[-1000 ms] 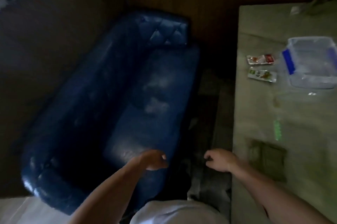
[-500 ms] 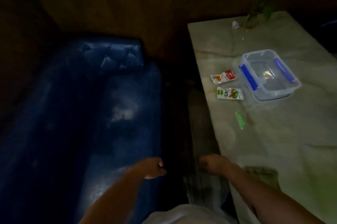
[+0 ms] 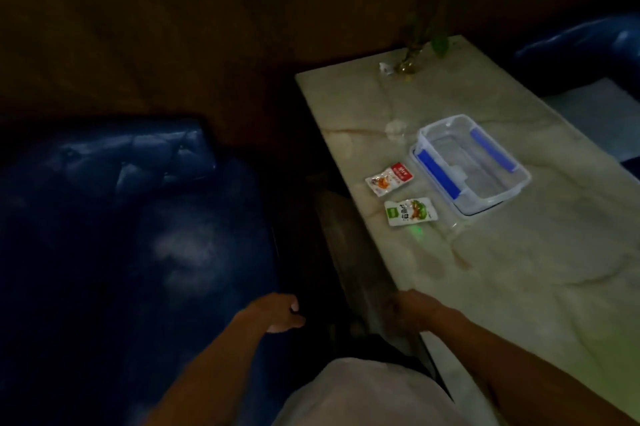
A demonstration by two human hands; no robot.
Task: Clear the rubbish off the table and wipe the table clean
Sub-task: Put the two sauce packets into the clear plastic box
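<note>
Not much readable here tbh. The green and white snack packet (image 3: 410, 211) right of middle in the frame has dark Chinese characters on it, too blurry to make out. The red and white packet (image 3: 389, 179) just above it has white marks on its red corner, also unreadable

A pale marble-patterned table (image 3: 519, 269) runs away from the camera in dim light. On it lies a clear plastic container (image 3: 472, 165) with blue clips, open and empty. Just beside its left side lie two snack sachets: a red-and-white sachet (image 3: 389, 178) farther off and a green-and-white sachet (image 3: 411, 211) nearer. At the far end stands a small glass vase (image 3: 410, 63) with green stems, a small white object (image 3: 386, 68) just beside it
</note>
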